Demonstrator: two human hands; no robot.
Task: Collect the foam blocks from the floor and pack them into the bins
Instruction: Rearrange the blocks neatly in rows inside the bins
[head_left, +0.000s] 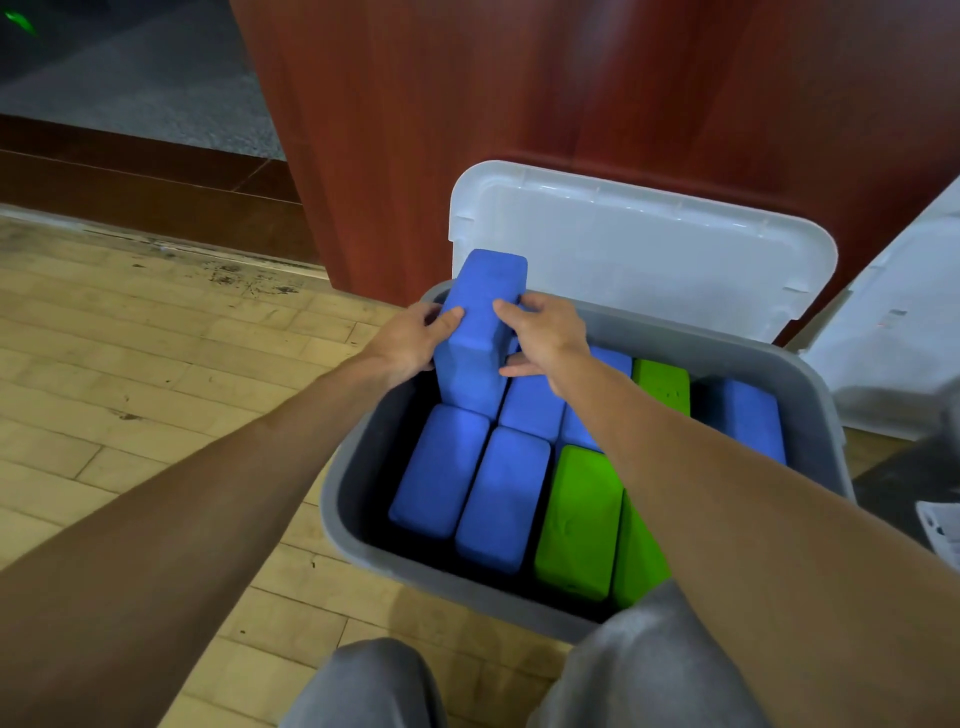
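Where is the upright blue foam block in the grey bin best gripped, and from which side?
Grip the upright blue foam block by its left and right sides, upper half, from above. It stands on end, taller than the packed blocks, its base in the grey bin; only the top is free.

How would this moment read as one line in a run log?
stage: packing | left hand: grips upright blue block | right hand: grips same block | gray bin: holds more blue blocks, green blocks | lid: leaning behind bin

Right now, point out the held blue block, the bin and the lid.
held blue block (475, 364): head view, on its front face.
bin (347, 460): head view, on its left wall.
lid (647, 249): head view, middle of its flat panel.
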